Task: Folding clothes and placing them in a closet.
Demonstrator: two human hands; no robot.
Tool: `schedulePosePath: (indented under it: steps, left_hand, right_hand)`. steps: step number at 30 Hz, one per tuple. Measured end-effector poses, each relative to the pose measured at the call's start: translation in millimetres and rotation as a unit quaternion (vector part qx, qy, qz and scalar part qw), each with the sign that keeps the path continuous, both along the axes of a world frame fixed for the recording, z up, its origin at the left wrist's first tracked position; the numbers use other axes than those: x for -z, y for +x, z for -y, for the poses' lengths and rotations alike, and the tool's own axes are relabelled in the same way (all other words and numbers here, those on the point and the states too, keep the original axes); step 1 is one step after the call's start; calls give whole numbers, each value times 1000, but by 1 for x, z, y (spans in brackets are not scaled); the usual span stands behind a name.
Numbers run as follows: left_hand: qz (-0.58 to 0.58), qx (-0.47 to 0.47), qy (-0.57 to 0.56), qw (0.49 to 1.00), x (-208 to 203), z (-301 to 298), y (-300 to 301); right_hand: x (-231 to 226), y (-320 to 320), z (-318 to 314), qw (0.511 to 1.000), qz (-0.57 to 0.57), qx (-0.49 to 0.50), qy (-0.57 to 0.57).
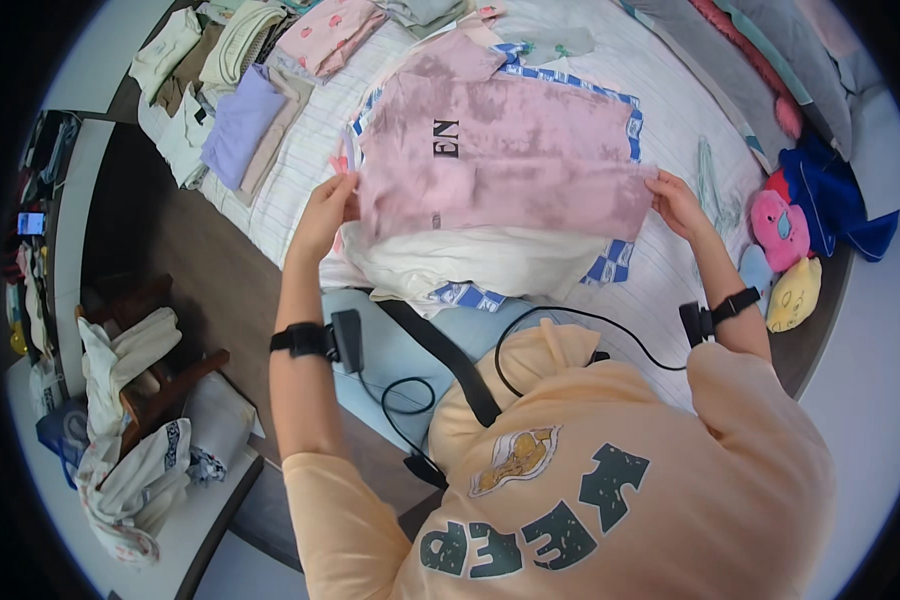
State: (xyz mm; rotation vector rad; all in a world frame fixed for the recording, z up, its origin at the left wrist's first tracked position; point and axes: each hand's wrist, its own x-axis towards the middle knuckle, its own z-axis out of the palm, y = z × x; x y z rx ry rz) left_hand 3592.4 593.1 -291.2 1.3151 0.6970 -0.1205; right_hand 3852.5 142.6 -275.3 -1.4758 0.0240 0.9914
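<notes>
From my remote seat, nearest is the person's peach sweatshirt [610, 470] with a black strap across it. Each forearm wears a black wristband. The left hand [327, 210] has its grip pinched on the left edge of a pink tie-dye shirt [500, 150], and the right hand [676, 203] pinches the right edge, holding it spread over a cream garment [460, 262] on the bed [670, 90]. Beyond lie folded clothes [240, 110]; plush toys [785, 250] sit at the right.

You hold the shirt [500, 150] over the bed [670, 250], folded clothes [240, 110] at its left, plush toys [785, 250] at its right
</notes>
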Motion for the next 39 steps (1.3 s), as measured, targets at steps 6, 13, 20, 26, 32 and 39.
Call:
schedulePosePath:
  steps: [6,13,20,26,32,39]
  left_hand:
    - [-34,52,86,994,31,29,-9]
    - [-10,37,120,992,45,-3,-11]
    - [121,-34,45,991,-96,-47,69]
    - [196,-54,44,978,-153,-49,76]
    - [64,-28,30,997,-48,-16,20]
    - [-106,-46,-11,993,55,26,-30]
  right_hand:
    - [31,-23,6,990,-54,-70,-105]
    - [34,7,37,946,-69,-236,-211]
    - [-95,104,-36,985,83,-36,150]
    - [-140,120,-11,969,157,-44,188]
    - [-25,40,34,997,-26,-69,39]
    - [43,-43,34,986,-137,-38,-89]
